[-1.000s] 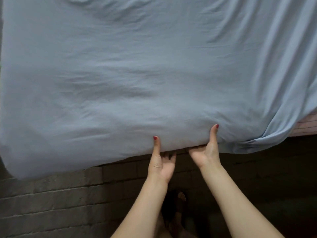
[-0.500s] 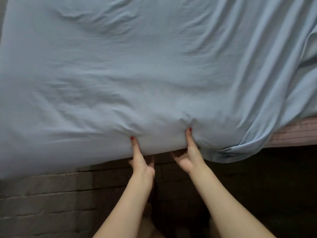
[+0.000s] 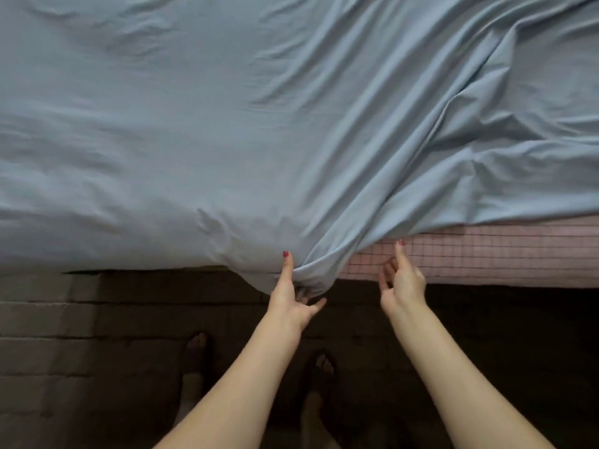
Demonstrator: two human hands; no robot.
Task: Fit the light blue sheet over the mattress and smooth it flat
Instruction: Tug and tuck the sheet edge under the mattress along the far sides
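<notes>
Left hand [image 3: 293, 294] pinches a bunched fold of the light blue sheet [image 3: 227, 131] at the near edge of the bed, thumb laid up along the cloth and the fingers tucked beneath it, one finger sticking out to the side. Right hand [image 3: 402, 283] is just beside the sheet's loose hem, thumb raised to the edge of the cloth and fingers loosely curled; whether it grips any fabric I cannot tell.

Outward from the hands, the sheet lies fairly flat over the left part of the bed and hangs over its near side. To the right it runs in long diagonal creases and stops short, leaving a strip of the pink checked mattress [image 3: 486, 254] bare along the near edge. Below are a dark tiled floor [image 3: 81, 351] and the person's feet.

The step in hand looks like drawing the near hem down over the mattress edge. Next, the right hand probably needs a firm hold on the loose hem to pull it toward the person and over the bare strip, then both palms can sweep out the creases.
</notes>
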